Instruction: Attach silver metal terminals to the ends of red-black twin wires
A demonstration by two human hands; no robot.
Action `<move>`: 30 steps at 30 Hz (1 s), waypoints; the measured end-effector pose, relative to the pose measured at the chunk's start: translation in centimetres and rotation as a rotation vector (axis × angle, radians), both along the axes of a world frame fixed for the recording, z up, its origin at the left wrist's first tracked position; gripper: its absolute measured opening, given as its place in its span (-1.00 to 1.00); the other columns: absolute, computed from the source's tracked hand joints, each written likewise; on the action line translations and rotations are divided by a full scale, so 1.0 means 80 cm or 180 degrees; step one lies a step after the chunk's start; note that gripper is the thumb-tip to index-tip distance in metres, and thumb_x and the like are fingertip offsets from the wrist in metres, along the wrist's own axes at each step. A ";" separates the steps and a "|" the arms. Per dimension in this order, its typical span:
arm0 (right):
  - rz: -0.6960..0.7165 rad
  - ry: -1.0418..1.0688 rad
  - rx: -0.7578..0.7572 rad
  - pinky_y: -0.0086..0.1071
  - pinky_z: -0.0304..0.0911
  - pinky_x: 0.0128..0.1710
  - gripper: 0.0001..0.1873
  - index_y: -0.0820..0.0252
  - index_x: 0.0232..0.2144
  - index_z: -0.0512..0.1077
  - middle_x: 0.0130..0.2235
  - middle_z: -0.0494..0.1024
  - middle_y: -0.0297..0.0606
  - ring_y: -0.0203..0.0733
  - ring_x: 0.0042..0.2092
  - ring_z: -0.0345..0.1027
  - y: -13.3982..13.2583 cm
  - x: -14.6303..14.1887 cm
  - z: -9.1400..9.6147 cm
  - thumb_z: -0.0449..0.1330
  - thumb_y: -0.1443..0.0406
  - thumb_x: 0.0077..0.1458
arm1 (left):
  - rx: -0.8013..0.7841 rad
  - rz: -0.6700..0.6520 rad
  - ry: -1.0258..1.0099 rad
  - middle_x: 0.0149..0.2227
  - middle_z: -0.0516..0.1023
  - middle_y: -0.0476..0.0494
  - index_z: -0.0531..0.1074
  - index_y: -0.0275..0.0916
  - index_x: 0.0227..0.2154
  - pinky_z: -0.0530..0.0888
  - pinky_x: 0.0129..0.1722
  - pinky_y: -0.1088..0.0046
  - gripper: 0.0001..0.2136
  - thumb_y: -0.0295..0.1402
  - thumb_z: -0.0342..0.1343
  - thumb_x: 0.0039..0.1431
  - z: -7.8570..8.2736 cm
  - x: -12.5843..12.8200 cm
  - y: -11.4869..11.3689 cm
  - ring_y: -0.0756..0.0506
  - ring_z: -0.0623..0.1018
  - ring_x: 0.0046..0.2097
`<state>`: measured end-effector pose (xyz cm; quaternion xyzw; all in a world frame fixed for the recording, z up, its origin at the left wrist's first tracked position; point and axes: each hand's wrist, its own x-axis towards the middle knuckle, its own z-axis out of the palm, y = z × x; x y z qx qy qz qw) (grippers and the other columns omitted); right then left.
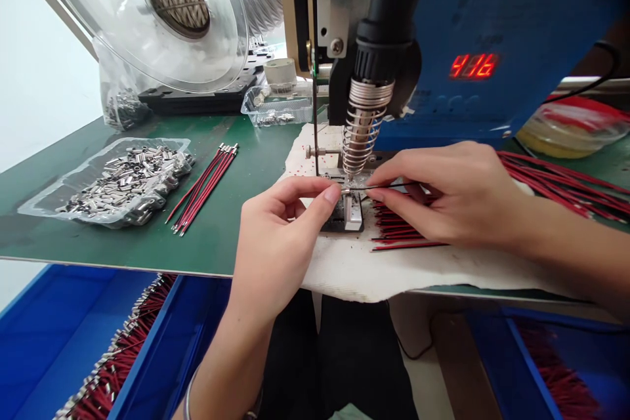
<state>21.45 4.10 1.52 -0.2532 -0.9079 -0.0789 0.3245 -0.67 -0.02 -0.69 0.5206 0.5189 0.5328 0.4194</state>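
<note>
Under the tip of a soldering machine [381, 46], my left hand [278, 243] pinches a small silver metal part [346, 191] between thumb and forefinger. My right hand [457, 197] pinches a thin dark wire [401, 186], its end meeting the metal part. Both hands are just above a small metal fixture [353, 213]. The soldering iron's spring [365, 118] hangs directly over this spot. Below my right hand, red and black wires [401, 230] lie on a white cloth [364, 269]. Whether the wire is joined to the part cannot be made out.
On the green table [128, 249] stand a clear tray [34, 209] of silver metal parts and a small bundle of finished wires [204, 190]. Blue bins [162, 348] with red wires sit below. More red wires [566, 187] lie right. A round clear hood [108, 6] overhangs the left.
</note>
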 end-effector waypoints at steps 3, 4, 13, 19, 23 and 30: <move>0.0160 0.0057 -0.0194 -0.45 0.32 -0.37 -0.91 0.25 -0.17 0.54 -0.30 0.66 -0.32 -0.31 -0.32 0.53 0.002 0.000 0.001 0.24 0.41 0.30 | -0.0019 -0.0010 0.0044 -0.55 0.38 0.02 0.67 -0.10 -0.38 0.06 -0.56 0.49 -0.86 -0.17 0.39 0.15 0.001 0.001 0.000 0.10 0.18 -0.54; 0.0229 0.0060 -0.0261 -0.45 0.33 -0.34 -0.91 0.26 -0.18 0.54 -0.29 0.66 -0.30 -0.32 -0.31 0.52 0.003 0.000 0.001 0.23 0.42 0.31 | -0.0024 -0.0006 0.0065 -0.55 0.37 0.01 0.67 -0.10 -0.38 0.06 -0.56 0.49 -0.85 -0.16 0.39 0.15 0.002 0.001 0.000 0.10 0.17 -0.54; 0.0361 -0.0091 -0.0478 -0.41 0.31 -0.35 -0.87 0.22 -0.19 0.53 -0.29 0.62 -0.28 -0.29 -0.32 0.47 0.006 0.002 0.008 0.17 0.40 0.36 | -0.0043 -0.0007 0.0212 -0.58 0.30 0.01 0.67 -0.14 -0.37 0.04 -0.57 0.47 -0.79 -0.11 0.37 0.15 0.003 0.002 0.001 0.07 0.15 -0.53; 0.0267 -0.0138 -0.0527 -0.37 0.33 -0.36 -0.86 0.14 -0.19 0.52 -0.28 0.63 -0.30 -0.25 -0.32 0.49 0.003 0.000 0.009 0.15 0.40 0.36 | -0.0015 0.0006 0.0158 -0.55 0.35 -0.01 0.66 -0.15 -0.37 0.03 -0.57 0.45 -0.83 -0.17 0.37 0.15 0.002 0.003 0.001 0.05 0.15 -0.53; 0.0218 -0.0146 -0.0516 -0.35 0.34 -0.34 -0.85 0.13 -0.20 0.52 -0.27 0.64 -0.29 -0.23 -0.30 0.51 0.002 0.000 0.009 0.14 0.40 0.36 | -0.0006 0.0020 0.0162 -0.55 0.37 -0.01 0.66 -0.17 -0.37 0.02 -0.57 0.44 -0.83 -0.17 0.36 0.16 0.002 0.003 0.000 0.04 0.16 -0.53; 0.0248 -0.0135 -0.0468 -0.37 0.35 -0.32 -0.86 0.18 -0.20 0.52 -0.26 0.64 -0.26 -0.22 -0.28 0.52 0.002 0.000 0.010 0.14 0.41 0.36 | 0.0091 -0.0023 -0.0175 -0.48 0.42 0.01 0.56 -0.20 -0.39 0.04 -0.58 0.43 -0.76 -0.13 0.32 0.23 0.001 0.004 0.000 0.08 0.12 -0.55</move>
